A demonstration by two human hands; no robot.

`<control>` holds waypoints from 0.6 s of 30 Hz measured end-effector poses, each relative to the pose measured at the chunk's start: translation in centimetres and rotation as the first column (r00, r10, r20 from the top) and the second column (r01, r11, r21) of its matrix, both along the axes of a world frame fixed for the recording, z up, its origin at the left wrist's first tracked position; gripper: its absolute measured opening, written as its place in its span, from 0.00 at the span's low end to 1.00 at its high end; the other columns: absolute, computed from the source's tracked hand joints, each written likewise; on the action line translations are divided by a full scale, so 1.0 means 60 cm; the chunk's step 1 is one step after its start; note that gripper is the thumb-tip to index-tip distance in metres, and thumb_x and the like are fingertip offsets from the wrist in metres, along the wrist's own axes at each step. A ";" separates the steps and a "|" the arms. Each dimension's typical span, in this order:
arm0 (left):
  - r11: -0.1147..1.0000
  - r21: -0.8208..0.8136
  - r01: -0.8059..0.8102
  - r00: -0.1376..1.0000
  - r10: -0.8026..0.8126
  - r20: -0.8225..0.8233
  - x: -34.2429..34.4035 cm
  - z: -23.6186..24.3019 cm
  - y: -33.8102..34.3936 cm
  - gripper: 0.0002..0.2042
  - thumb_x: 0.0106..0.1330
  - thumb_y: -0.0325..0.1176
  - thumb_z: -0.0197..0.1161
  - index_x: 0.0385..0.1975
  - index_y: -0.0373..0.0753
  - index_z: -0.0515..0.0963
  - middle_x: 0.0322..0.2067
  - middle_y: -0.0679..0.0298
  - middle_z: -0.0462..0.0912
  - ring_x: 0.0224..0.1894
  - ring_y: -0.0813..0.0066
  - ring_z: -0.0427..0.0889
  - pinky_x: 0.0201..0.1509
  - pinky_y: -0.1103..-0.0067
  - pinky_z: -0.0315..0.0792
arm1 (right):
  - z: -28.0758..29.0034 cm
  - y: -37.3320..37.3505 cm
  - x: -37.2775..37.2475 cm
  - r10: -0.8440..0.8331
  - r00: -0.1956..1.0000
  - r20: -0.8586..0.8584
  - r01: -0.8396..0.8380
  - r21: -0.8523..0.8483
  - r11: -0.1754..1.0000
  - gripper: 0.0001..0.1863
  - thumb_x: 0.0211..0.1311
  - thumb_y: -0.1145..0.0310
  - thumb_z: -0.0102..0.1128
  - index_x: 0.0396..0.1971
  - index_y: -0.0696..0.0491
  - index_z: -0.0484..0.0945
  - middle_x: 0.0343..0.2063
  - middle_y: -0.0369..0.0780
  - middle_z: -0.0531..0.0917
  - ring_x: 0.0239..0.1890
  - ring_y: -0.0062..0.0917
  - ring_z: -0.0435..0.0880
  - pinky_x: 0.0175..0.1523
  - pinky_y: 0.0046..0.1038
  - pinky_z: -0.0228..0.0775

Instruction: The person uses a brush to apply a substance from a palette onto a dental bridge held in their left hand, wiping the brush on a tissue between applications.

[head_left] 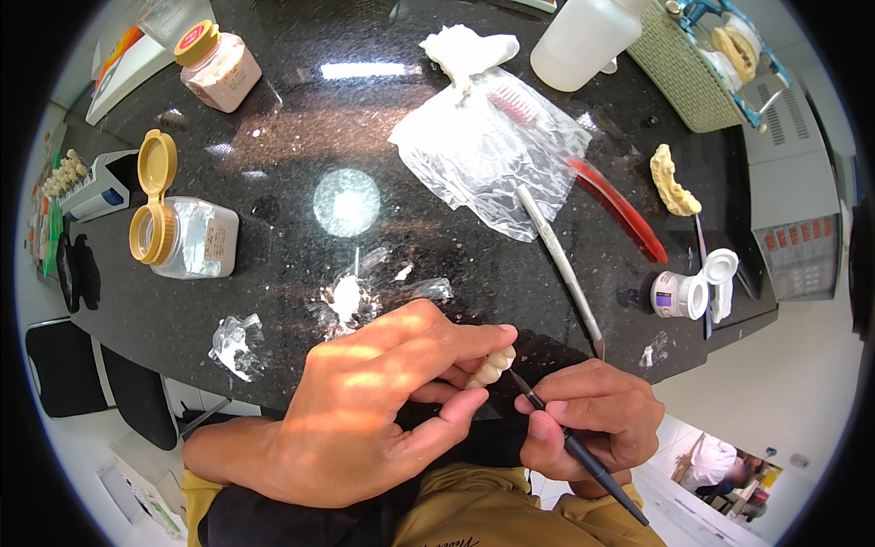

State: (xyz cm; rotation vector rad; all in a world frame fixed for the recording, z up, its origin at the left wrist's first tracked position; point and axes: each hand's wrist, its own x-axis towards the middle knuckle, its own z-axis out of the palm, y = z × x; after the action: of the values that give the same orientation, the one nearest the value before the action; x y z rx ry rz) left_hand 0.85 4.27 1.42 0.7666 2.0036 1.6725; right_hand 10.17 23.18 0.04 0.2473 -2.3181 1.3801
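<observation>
My left hand (365, 401) pinches a cream-coloured dental bridge (490, 367), a short curved row of tooth crowns, between thumb and fingers. In my right hand (606, 415) is a slim black pen-like tool (597, 469), gripped like a pencil. Its fine dark tip points at the right end of the bridge; whether it touches I cannot tell. Just beyond my left hand, a smear of white paste (346, 296) lies on the dark speckled worktop (283, 310). A grey metal-handled tool (561, 260) lies beyond my right hand.
At left stand an open clear jar (196, 239) and a pink powder jar (221, 77). A plastic bag (483, 146), a red-handled tool (624, 214) and a yellowish dental cast (673, 180) lie farther back. At right are a small open pot (679, 294) and a woven basket (684, 77).
</observation>
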 end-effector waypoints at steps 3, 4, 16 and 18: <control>1.000 -0.002 -0.003 1.000 0.003 -0.002 0.000 0.002 0.001 0.23 0.53 0.13 0.70 0.51 0.32 0.83 0.36 0.58 0.83 0.38 0.73 0.89 0.40 0.81 0.87 | 0.000 0.001 0.000 0.001 1.000 -0.010 -0.001 0.004 1.000 0.15 0.48 0.80 0.75 0.33 0.56 0.77 0.25 0.42 0.86 0.23 0.29 0.87 0.27 0.25 0.81; 1.000 -0.002 -0.007 1.000 0.007 0.000 0.001 0.002 0.001 0.23 0.52 0.13 0.70 0.51 0.32 0.83 0.36 0.58 0.83 0.38 0.73 0.89 0.40 0.81 0.87 | 0.000 0.001 0.000 0.000 1.000 -0.011 0.000 0.004 1.000 0.15 0.48 0.80 0.75 0.33 0.56 0.77 0.25 0.42 0.86 0.23 0.29 0.87 0.27 0.25 0.81; 1.000 -0.003 -0.030 0.998 0.030 0.056 0.004 0.004 0.003 0.21 0.54 0.13 0.71 0.50 0.32 0.83 0.36 0.58 0.83 0.38 0.73 0.88 0.41 0.80 0.88 | -0.002 0.002 0.003 -0.044 0.999 -0.006 0.043 -0.123 0.991 0.17 0.46 0.81 0.75 0.35 0.57 0.77 0.25 0.43 0.87 0.24 0.29 0.88 0.29 0.25 0.81; 0.999 0.007 -0.049 0.994 0.048 0.096 0.006 0.006 0.004 0.20 0.54 0.13 0.71 0.49 0.32 0.83 0.36 0.58 0.82 0.39 0.72 0.88 0.42 0.80 0.88 | -0.003 -0.004 0.008 -0.110 0.994 0.004 0.106 -0.293 0.950 0.14 0.47 0.81 0.75 0.34 0.58 0.80 0.25 0.45 0.87 0.25 0.29 0.88 0.30 0.25 0.81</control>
State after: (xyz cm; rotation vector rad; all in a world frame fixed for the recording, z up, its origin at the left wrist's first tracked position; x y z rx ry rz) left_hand 1.23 4.51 1.80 0.6327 1.9646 1.7135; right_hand 10.64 22.94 -0.15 0.0367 -2.0487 1.6343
